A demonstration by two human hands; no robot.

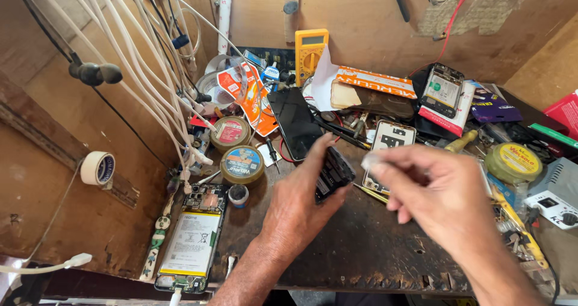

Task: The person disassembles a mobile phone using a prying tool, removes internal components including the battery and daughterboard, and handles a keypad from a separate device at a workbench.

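Note:
My left hand (pixel 298 206) grips a small black phone part (pixel 333 173), tilted on edge above the dark wooden bench (pixel 361 246). My right hand (pixel 442 194) is beside it, pinching a small pale scrap (pixel 371 159) between thumb and fingertips, close to the part's upper right corner. Behind the hands lie a black phone screen (pixel 293 122) and a bare phone frame (pixel 392 138). An opened phone with its white battery showing (pixel 194 240) lies at the bench's front left.
Two round tins (pixel 242 163) stand left of the hands and a yellow-lidded one (pixel 513 161) on the right. A yellow multimeter (pixel 310 50) leans on the back wall. White cables (pixel 150 71) hang at left. A tape roll (pixel 97 168), screwdrivers and a white power unit (pixel 557 197) crowd the edges.

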